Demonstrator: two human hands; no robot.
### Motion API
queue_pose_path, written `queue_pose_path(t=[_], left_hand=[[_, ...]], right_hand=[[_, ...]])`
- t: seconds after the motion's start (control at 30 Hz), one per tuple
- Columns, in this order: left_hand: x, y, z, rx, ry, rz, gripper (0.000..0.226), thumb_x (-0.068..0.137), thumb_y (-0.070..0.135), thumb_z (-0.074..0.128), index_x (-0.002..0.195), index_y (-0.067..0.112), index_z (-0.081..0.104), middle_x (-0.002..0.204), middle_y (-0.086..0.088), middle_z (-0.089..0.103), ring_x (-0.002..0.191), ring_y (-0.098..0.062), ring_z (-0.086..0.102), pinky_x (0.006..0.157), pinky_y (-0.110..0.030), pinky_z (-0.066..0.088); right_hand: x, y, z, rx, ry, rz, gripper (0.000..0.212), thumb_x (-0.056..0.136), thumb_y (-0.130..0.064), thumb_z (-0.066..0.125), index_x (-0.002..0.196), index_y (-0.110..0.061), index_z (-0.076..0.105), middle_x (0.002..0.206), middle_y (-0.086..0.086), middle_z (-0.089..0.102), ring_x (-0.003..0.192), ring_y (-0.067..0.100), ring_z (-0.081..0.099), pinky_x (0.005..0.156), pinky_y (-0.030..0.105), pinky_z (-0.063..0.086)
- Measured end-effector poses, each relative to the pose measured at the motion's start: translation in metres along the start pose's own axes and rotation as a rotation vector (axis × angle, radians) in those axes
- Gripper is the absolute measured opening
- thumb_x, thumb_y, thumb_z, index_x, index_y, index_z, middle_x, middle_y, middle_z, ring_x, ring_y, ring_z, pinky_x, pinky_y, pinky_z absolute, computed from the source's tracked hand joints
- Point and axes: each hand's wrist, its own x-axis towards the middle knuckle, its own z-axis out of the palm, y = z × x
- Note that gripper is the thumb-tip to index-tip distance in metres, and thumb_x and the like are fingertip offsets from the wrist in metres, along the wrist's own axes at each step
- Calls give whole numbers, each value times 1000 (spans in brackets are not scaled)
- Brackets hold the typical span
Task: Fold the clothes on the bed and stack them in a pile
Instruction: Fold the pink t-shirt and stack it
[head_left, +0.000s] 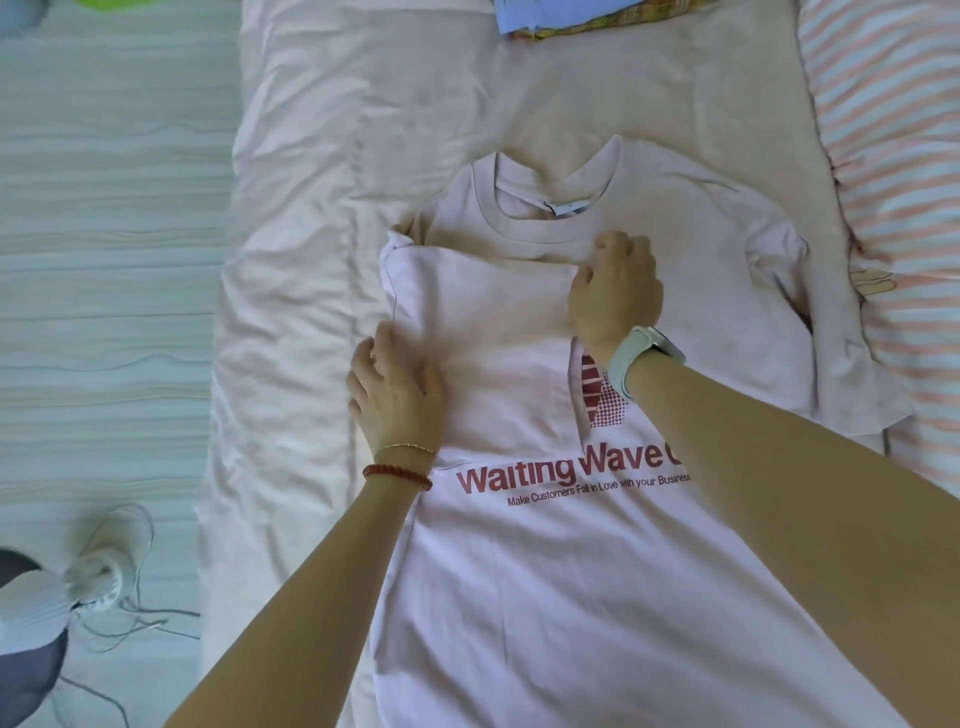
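While a pale T-shirt (519, 571) lies front-up on the bed sheet (311, 156), its left sleeve is seen folded inward over the chest, half covering the red logo. The folded edge is pinched by the right hand (615, 291) just below the collar. The left hand (397, 395) is laid flat on the fold's outer edge, fingers relaxed. Beyond the collar, a folded clothes pile (571, 18) is cut off by the frame. Printed lettering is partly hidden by the right forearm.
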Motion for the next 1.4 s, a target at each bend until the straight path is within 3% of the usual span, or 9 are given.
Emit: queue_pose_path(t=[0.23,0.43,0.6,0.7,0.8,0.9,1.07,1.23,1.4], left_hand=[[-27,0,11,385,-24,713,53,86,38,42,130,11,54,139,-20,45,129,-44,38,101,-66,27],[-56,-13,7,90,-169,791,42,90,23,44,120,-2,58,133,-20,51,127,-41,42,103,-56,36],[-70,-14,3,-4,-147,719,27,90,11,50,105,-3,67,123,-20,59,123,-42,47,98,-57,41],[-69,0,2,57,-100,755,39,87,20,41,110,0,65,130,-20,54,124,-41,46,98,-57,39],[-64,19,12,321,-300,622,58,88,43,46,142,23,35,155,-4,21,143,-31,14,110,-59,15],[-59,30,31,567,-509,516,73,83,62,44,145,40,10,157,7,-10,143,-26,-13,108,-64,1],[-85,55,49,507,-315,611,67,88,50,43,146,39,11,157,5,-9,143,-29,-11,107,-65,3],[-122,82,87,569,-454,634,68,88,59,34,145,43,2,156,7,-16,141,-28,-20,106,-66,-2],[-112,88,96,618,-542,542,69,84,67,37,142,49,5,156,12,-11,142,-26,-16,106,-67,5]], right_hand=[[-80,29,8,-125,-59,-791,44,82,-15,56,124,-5,58,134,15,52,123,31,51,100,58,36],[-115,52,3,135,8,-207,28,81,-27,57,93,-3,63,96,14,61,93,35,56,76,44,43],[-157,62,7,277,-48,-160,26,77,-12,70,58,-4,55,82,11,61,80,33,56,65,43,46],[-169,77,2,230,-17,-260,20,78,-14,65,62,-6,55,87,9,62,76,32,57,64,41,45],[-173,100,-7,306,-41,-311,3,75,-6,65,77,-5,63,89,10,61,80,31,57,66,44,48],[-149,141,-30,298,29,-192,23,77,0,61,100,0,60,102,14,59,97,28,51,75,46,48],[-93,218,-67,-114,14,-40,65,80,-18,66,137,-2,39,141,21,38,129,38,35,101,53,29],[-48,247,-92,-174,125,129,71,83,-35,64,137,-2,34,140,19,36,121,37,37,90,47,29],[-20,248,-112,-87,58,313,35,88,-19,54,116,2,51,127,20,42,117,36,37,89,45,35]])
